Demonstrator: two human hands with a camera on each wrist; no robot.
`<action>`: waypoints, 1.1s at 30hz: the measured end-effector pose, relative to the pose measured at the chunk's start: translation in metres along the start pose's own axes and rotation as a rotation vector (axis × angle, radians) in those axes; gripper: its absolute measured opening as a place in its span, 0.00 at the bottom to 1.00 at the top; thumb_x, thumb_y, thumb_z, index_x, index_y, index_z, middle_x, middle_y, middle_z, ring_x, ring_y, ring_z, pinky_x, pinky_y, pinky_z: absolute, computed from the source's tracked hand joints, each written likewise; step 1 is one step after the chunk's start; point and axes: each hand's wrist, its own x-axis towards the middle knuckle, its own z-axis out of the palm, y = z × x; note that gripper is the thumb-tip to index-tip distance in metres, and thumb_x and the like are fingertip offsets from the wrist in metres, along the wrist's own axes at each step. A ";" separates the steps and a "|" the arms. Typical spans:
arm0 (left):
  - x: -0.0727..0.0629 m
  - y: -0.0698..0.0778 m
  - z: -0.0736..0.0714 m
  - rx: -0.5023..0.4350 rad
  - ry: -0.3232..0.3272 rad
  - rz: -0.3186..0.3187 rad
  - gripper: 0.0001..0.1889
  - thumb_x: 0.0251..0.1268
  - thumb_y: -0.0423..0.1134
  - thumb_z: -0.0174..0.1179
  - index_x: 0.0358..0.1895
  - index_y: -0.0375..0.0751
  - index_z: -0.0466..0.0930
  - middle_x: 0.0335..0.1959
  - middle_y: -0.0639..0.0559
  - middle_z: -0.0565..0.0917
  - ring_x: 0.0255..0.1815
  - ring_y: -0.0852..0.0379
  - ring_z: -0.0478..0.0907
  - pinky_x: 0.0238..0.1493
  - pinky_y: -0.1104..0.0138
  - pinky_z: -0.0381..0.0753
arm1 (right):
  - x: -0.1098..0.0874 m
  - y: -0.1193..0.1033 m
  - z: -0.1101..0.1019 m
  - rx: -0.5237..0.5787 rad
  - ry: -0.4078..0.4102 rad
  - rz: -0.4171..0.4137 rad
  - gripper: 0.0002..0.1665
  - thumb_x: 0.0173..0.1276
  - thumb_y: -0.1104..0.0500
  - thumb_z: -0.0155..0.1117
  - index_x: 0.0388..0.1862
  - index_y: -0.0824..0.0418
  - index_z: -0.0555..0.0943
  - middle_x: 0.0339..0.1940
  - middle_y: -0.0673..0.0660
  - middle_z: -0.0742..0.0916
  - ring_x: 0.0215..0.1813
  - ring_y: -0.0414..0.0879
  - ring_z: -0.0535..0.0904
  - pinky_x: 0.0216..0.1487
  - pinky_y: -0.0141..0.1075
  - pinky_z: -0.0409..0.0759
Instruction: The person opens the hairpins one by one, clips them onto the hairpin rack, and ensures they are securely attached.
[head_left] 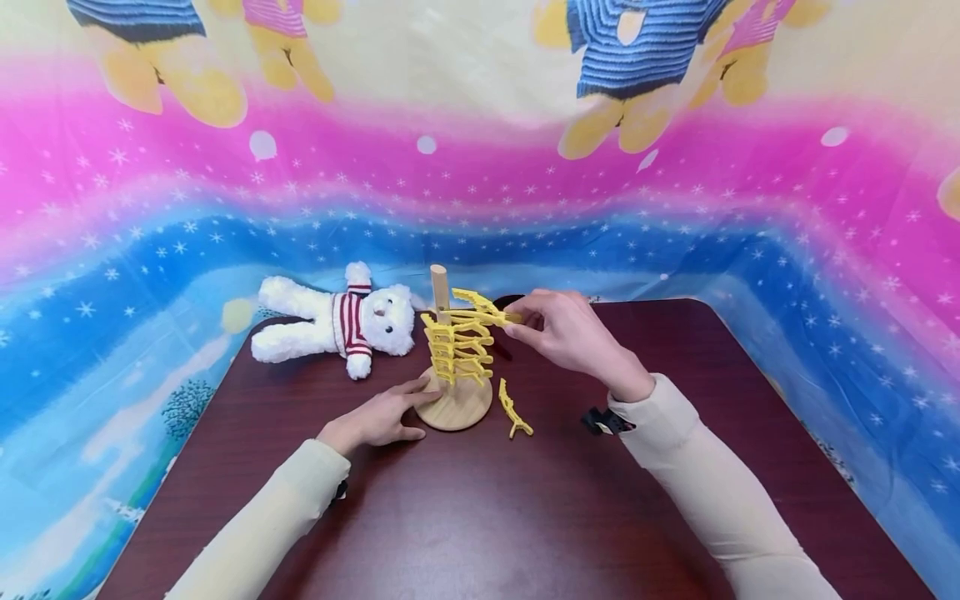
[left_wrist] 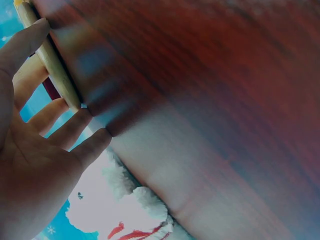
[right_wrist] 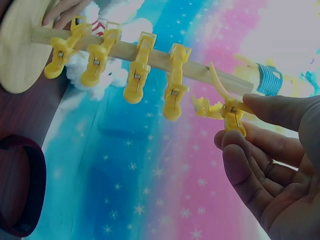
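Note:
A wooden post [head_left: 439, 285] stands upright on a round base [head_left: 456, 413]. Several yellow spring hair clips [right_wrist: 135, 75] are clipped along it, one above another. My right hand [head_left: 558, 327] pinches the handles of another yellow hair clip [right_wrist: 231, 110] between thumb and fingers, near the post's upper end. Its jaws are spread beside the post; whether they touch it, I cannot tell. My left hand [head_left: 378, 417] rests at the base's left side, fingers extended and touching the wood. One loose yellow hair clip [head_left: 512, 410] lies on the table just right of the base.
A white teddy bear [head_left: 315, 321] in a striped red-and-white sweater lies on its back, left of the stand. Behind the right hand is a dark red curved band [right_wrist: 37, 185] on the dark wooden table [head_left: 480, 517]. Printed cloth [head_left: 525, 242] surrounds the table's back and sides.

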 end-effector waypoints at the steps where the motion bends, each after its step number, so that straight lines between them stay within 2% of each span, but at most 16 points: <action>1: 0.000 0.000 0.000 0.001 -0.001 -0.002 0.37 0.64 0.46 0.68 0.76 0.50 0.65 0.80 0.36 0.56 0.75 0.34 0.63 0.69 0.46 0.70 | 0.002 -0.002 0.001 0.001 -0.004 -0.001 0.11 0.67 0.52 0.70 0.47 0.52 0.88 0.36 0.47 0.88 0.36 0.40 0.83 0.37 0.37 0.81; 14: 0.000 -0.002 0.001 -0.008 -0.011 -0.012 0.37 0.64 0.46 0.68 0.76 0.51 0.65 0.81 0.37 0.55 0.76 0.35 0.61 0.70 0.47 0.69 | 0.021 -0.009 0.013 -0.002 -0.017 -0.037 0.13 0.68 0.53 0.68 0.49 0.53 0.89 0.38 0.49 0.90 0.37 0.40 0.85 0.39 0.37 0.82; 33: 0.001 -0.002 0.001 -0.011 -0.014 -0.008 0.37 0.64 0.46 0.68 0.76 0.51 0.65 0.80 0.37 0.55 0.77 0.35 0.60 0.71 0.47 0.68 | 0.033 -0.012 0.022 0.026 -0.049 -0.035 0.15 0.69 0.54 0.68 0.52 0.55 0.88 0.40 0.51 0.90 0.38 0.41 0.85 0.39 0.37 0.82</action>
